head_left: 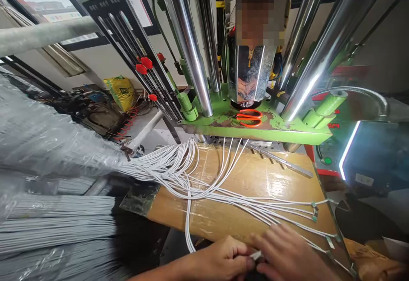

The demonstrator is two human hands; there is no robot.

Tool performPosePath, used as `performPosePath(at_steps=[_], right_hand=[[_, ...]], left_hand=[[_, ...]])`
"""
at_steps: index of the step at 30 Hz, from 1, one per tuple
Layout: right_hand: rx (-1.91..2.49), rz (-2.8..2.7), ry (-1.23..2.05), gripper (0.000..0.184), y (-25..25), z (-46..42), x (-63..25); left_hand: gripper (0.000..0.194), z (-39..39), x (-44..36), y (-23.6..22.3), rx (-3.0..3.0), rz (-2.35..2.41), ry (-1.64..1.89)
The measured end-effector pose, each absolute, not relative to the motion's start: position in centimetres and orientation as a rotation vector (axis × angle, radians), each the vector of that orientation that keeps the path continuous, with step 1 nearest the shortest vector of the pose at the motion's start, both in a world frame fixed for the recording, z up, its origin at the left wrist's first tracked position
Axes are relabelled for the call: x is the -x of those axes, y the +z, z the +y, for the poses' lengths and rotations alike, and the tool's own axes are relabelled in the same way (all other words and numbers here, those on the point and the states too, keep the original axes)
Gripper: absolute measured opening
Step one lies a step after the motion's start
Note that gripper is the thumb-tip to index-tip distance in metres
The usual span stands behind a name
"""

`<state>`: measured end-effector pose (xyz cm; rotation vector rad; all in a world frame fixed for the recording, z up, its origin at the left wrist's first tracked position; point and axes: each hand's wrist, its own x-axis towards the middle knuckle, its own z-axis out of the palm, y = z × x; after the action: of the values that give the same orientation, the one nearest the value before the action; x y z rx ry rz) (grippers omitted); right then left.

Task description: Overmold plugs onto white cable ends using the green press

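At the bottom edge of the board, my left hand (225, 257) is closed in a pinch on a white cable end (256, 255). One white cable (189, 225) runs down from the bundle towards this hand. My right hand (284, 251) meets it from the right, fingers bent around the same spot and blurred by motion; what it grips is hidden. Several white cables (233, 202) lie across the tape-covered board (268, 183). Small green-and-clear tags or connectors (315, 218) sit at their right ends. Other cables pass under the green press plate (255, 134).
Orange-handled scissors (251, 117) rest on the press plate between steel columns (188, 47). A metal bar (281, 159) lies behind the cables. Plastic-wrapped cable bundles (57, 217) fill the left. Across the press stands another person (252, 59). A bright light strip (348, 151) stands right.
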<state>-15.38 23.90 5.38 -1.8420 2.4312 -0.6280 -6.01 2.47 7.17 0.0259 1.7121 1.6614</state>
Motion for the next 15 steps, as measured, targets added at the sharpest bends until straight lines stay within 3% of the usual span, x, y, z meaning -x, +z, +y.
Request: performPosePath(at_steps=[2,6,11,15], right_hand=[[1.535,2.417,-0.886,0.037,5.1,24.6,17.4],[0.846,2.317,-1.275,0.046,4.1,24.5,18.3],[1.148,2.194,-1.124,0.042,4.1,20.9,16.6],[1.082,2.721,-0.961,0.040,4.1,23.0,23.5]], left_hand=[[0.051,2.6,6.3,6.8,-0.003,1.677,1.738],[0.047,2.7,7.2,6.3,0.149,1.522,1.835],[0.051,4.1,8.6,4.8,0.253,1.520,2.051],[0.036,4.0,9.4,4.7,0.423,1.428,2.233]])
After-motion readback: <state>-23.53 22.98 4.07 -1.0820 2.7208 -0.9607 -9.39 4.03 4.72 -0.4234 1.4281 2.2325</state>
